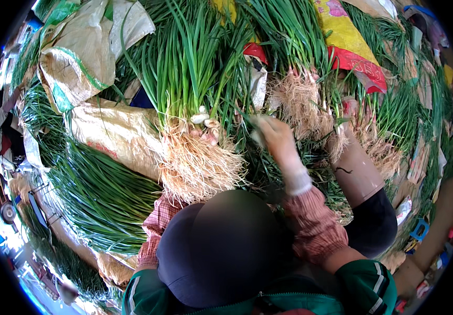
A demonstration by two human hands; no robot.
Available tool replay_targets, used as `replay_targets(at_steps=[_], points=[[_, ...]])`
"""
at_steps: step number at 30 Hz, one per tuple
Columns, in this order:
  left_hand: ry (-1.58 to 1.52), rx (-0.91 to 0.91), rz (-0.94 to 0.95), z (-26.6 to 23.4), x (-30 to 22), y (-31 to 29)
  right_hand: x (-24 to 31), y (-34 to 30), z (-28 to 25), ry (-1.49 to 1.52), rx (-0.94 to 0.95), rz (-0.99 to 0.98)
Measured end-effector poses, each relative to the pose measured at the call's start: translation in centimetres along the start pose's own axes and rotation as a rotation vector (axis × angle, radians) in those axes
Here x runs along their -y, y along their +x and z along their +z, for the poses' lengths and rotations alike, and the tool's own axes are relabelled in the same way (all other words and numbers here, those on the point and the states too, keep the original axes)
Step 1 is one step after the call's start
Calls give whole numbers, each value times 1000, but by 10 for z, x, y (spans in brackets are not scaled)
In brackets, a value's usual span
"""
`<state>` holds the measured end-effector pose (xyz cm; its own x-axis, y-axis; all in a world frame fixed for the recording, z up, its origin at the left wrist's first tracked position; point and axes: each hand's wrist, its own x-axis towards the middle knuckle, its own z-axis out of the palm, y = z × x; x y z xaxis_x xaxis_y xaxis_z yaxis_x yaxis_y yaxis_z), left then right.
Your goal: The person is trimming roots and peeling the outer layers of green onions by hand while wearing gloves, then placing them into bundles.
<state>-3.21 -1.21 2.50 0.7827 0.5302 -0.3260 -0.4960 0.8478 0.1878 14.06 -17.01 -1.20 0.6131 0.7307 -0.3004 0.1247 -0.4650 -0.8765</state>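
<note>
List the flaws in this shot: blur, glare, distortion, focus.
Head view, centre: the right hand is blurred, likely by motion; the dark cap looks soft, while the pale roots are fairly crisp. Head view, left edge: washed-out glare. Head view, rim: the scene bends into a black surround.

Sack (120,131) left of bunch (192,102), stool (421,227) seemingly right

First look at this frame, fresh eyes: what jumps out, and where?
The large bunch of green stalks at upper centre, its pale, tangled roots spreading just above the dark cap that fills the lower middle. Next, the person's right hand, blurred, just right of that bunch. Then the yellow-and-red sack at upper right, bright against the greens around it.
</note>
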Motion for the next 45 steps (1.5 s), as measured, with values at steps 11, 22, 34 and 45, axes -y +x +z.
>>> replay_targets(at_steps=[11,22,34,45], points=[[39,-11,-84,-14,8,7,33,34,57,448,-259,16],[33,37,-49,5,-1,5,16,-28,-15,120,325,379],[69,71,-79,4,15,12,8,83,-17,615,-278,393],[328,-197,-234,-56,11,8,-11,26,29,515,2,120]])
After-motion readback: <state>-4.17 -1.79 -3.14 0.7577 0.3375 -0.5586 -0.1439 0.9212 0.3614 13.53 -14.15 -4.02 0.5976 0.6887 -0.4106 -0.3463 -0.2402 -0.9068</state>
